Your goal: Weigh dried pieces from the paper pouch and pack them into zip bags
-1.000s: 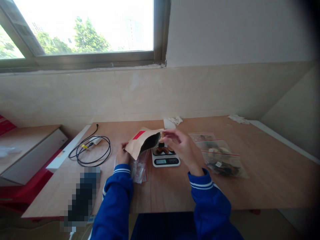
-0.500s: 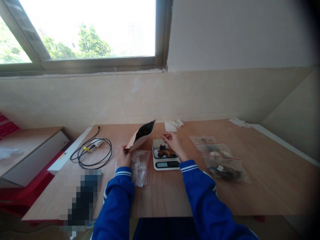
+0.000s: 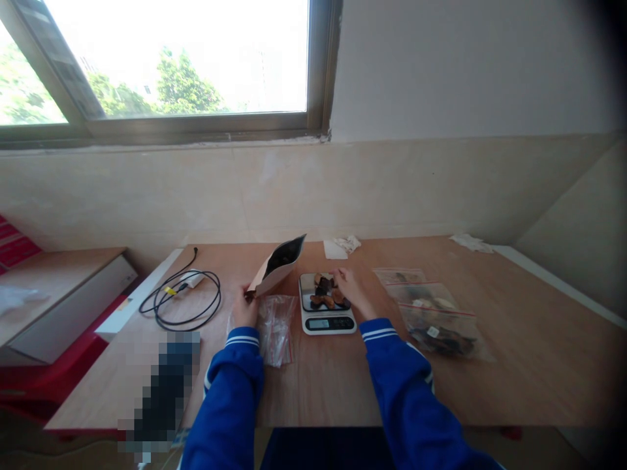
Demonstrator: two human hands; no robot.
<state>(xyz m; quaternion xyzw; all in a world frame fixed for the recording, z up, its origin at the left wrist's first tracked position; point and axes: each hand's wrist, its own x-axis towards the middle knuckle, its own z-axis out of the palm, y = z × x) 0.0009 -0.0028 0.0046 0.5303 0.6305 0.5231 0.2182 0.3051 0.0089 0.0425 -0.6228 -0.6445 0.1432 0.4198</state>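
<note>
- Tbl [image 3: 313, 395]: lt brown wood top, back edge nr the wall
- L side: blk cable [image 3: 220, 300], loosely coiled, w/ yellow tag; white plug [image 3: 192, 279] in among the loops
- Front L: dark thing [image 3: 166, 385], pixelated, can't tell what
- L of ctr: clear plastic bags [image 3: 276, 329], flat pile, just beside scale
- Ctr: white kitchen scale [image 3: 326, 316], display twd front
- Back ctr: white paper [image 3: 335, 250] + crumpled tissue [image 3: 349, 243], touching
- R: filled zip bags [image 3: 441, 329], red seals, overlapping, flat
- Back R: 2nd tissue [image 3: 471, 243], nr edge
</note>
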